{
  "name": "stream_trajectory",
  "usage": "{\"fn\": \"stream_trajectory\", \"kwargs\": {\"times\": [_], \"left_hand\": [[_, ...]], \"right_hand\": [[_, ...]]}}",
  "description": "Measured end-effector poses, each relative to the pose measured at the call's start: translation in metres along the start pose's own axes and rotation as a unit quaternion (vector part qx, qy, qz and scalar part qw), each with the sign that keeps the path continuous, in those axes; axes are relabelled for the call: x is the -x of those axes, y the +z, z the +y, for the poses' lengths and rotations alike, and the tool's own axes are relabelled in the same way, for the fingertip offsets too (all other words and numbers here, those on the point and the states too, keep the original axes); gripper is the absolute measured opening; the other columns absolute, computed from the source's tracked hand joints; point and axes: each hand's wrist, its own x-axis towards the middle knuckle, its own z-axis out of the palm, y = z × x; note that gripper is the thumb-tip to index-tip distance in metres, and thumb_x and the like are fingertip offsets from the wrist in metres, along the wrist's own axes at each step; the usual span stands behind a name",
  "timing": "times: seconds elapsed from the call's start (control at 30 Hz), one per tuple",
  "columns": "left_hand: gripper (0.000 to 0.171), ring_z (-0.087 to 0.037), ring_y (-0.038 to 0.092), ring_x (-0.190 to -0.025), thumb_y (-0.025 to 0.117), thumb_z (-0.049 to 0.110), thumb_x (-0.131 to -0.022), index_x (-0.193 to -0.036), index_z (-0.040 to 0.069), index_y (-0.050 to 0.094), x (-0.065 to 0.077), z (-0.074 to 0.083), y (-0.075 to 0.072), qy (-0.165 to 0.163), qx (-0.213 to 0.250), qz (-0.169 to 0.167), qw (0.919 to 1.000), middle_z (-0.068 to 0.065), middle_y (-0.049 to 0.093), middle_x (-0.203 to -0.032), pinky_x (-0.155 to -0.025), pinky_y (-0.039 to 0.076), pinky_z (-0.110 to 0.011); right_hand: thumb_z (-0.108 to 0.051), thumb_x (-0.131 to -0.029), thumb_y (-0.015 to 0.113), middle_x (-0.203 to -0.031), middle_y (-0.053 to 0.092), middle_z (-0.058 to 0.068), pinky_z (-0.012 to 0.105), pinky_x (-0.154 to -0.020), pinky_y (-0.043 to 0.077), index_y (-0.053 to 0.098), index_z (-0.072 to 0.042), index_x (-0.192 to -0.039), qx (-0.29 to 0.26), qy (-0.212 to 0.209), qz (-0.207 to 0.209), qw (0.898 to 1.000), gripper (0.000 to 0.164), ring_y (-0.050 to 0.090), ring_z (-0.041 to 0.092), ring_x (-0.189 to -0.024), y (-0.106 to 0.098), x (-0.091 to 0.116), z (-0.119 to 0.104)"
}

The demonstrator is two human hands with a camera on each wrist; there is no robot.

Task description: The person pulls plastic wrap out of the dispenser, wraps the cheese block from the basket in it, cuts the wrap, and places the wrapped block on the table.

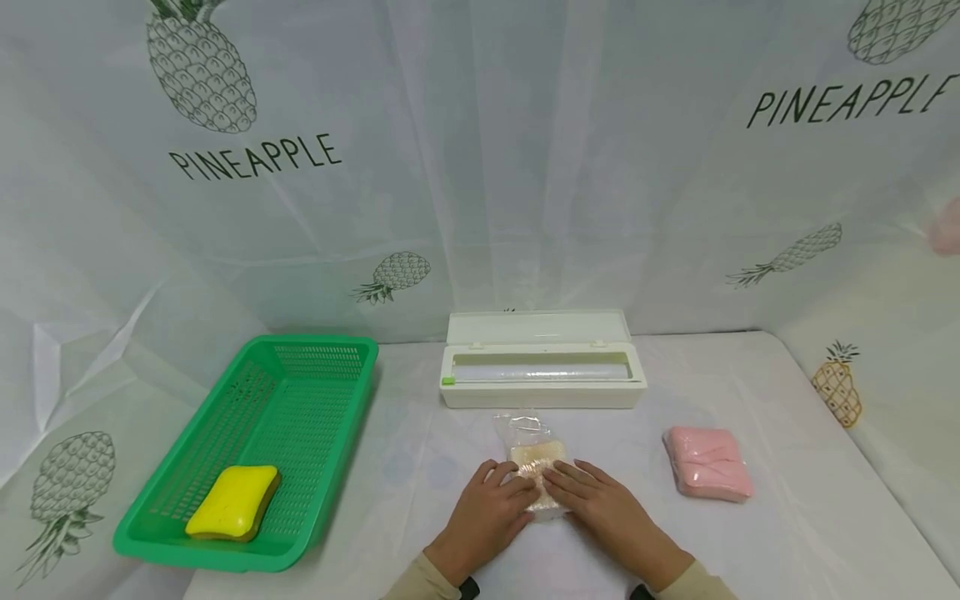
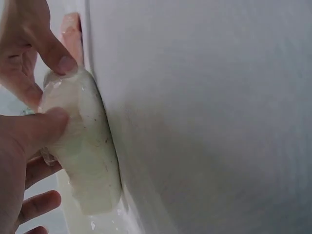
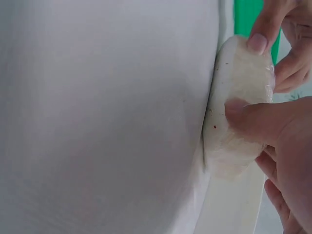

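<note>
A cream sponge-like block [image 1: 537,455] wrapped in clear plastic film lies on the table before me. Loose film [image 1: 523,425] sticks out past its far end. My left hand [image 1: 489,510] holds the block's left part, thumb on the near side and fingers over the top. On the right part, my right hand [image 1: 606,510] does the same, its thumb pressing the near side in the right wrist view. Both thumbs show against the block's pale side [image 2: 92,141] in the left wrist view. The hands cover part of the top.
Behind the block stands a white film dispenser [image 1: 543,396], lid raised, with a roll of film inside. A green basket [image 1: 352,417] at left holds a yellow sponge [image 1: 234,502]. To the right lies a pink wrapped block [image 1: 708,463]. A pineapple-print curtain hangs behind.
</note>
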Motion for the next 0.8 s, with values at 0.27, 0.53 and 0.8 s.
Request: {"fn": "stream_trajectory", "kwargs": {"times": [0.27,0.53,0.8], "left_hand": [[0.025,-0.015,0.051,-0.106,0.074,0.035,-0.077,-0.101,0.028,0.073,0.007,0.000,-0.013,0.019,0.006,0.006,0.9998,0.016,0.065,-0.098,-0.095,0.034,-0.036],[0.021,-0.015,0.049,-0.108,0.074,0.032,-0.077,-0.098,0.026,0.073,0.008,0.003,-0.008,0.014,0.019,-0.013,0.9996,0.015,0.066,-0.096,-0.095,0.033,-0.036],[0.021,-0.015,0.049,-0.108,0.075,0.032,-0.076,-0.096,0.027,0.073,0.004,0.004,-0.007,-0.010,0.022,-0.041,0.9989,0.016,0.067,-0.093,-0.096,0.032,-0.037]], "right_hand": [[-0.018,-0.091,0.052,-0.116,0.063,0.006,0.041,-0.098,0.035,0.067,-0.003,-0.113,-0.021,-0.001,0.008,1.000,0.030,0.059,0.020,-0.107,-0.004,-0.001,-0.016],[-0.013,-0.067,0.075,-0.113,0.065,0.006,0.042,-0.099,0.032,0.069,-0.003,-0.107,-0.010,0.024,-0.021,0.999,0.042,0.061,0.021,-0.105,-0.001,-0.002,-0.026],[-0.011,-0.073,0.069,-0.114,0.064,0.007,0.043,-0.099,0.033,0.068,-0.003,-0.110,-0.014,0.038,-0.045,0.998,0.038,0.060,0.020,-0.106,0.001,-0.003,-0.026]]}}
